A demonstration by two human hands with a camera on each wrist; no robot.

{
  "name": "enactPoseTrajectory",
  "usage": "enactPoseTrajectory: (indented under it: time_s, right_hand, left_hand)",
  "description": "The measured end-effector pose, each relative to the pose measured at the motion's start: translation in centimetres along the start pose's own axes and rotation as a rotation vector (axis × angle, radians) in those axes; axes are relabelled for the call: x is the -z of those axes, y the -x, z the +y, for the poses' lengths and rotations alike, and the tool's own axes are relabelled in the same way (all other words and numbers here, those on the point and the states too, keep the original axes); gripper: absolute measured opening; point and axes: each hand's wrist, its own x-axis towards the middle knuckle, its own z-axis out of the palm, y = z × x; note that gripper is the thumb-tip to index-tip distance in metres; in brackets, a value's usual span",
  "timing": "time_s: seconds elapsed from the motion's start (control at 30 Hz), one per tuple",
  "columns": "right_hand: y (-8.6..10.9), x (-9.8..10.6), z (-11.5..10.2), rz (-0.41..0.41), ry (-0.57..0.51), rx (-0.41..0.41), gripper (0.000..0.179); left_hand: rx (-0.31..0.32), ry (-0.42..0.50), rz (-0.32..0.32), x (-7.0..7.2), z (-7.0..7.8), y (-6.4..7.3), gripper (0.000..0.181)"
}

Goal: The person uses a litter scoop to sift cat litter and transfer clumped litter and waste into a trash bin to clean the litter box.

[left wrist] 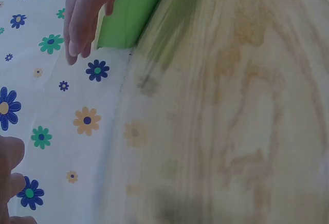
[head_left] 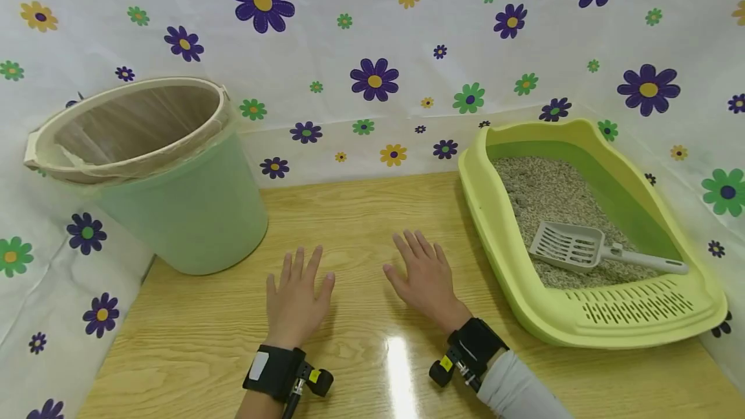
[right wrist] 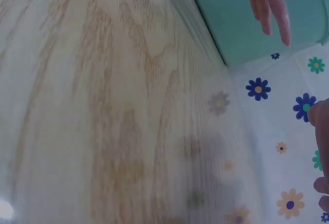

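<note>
Two hands show at the lower centre, holding nothing, fingers extended wide: the left hand points up the frame, the right hand up and leftward. One scoop lies on litter in one tray at the right, its long axis near level, handle rightward and slightly down. The tray slants lengthwise toward lower right. One bin stands at the left.

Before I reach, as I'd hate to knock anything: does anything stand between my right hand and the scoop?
Yes: the box's left rim, between your right hand and the scoop; nothing else visible.
</note>
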Motion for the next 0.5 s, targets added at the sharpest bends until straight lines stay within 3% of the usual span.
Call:
enactPoseTrajectory:
  time_s: [0.07,0.13,0.2,0.3,0.37,0.43,0.5]
  right_hand:
    - [0.2,0.5,-0.2,0.076,0.007,0.038,0.058]
    - [0.4,1.4,-0.6,0.197,0.011,0.116,0.052]
    - [0.6,3.0,-0.8,0.34,0.02,0.221,0.044]
    - [1.3,6.0,-0.4,0.516,0.061,0.346,0.044]
    - [2.0,8.2,0.6,0.584,0.102,0.375,0.051]
    - [3.1,10.3,2.1,0.605,0.143,0.355,0.058]
    - [4.5,12.1,3.9,0.606,0.182,0.308,0.064]
  left_hand:
    - [-0.016,0.012,0.053,1.2,0.1,0.1,0.061]
    - [-0.043,0.011,0.164,3.2,0.3,-0.1,0.06]
    - [-0.071,0.015,0.31,6.0,0.4,-0.7,0.059]
    - [-0.108,0.014,0.605,11.0,0.0,-2.3,0.056]
    - [-0.12,0.031,0.777,14.6,-0.8,-3.5,0.056]
    - [-0.108,0.04,0.914,17.8,-2.1,-4.6,0.056]
    - [-0.069,0.04,0.965,20.5,-3.6,-5.3,0.058]
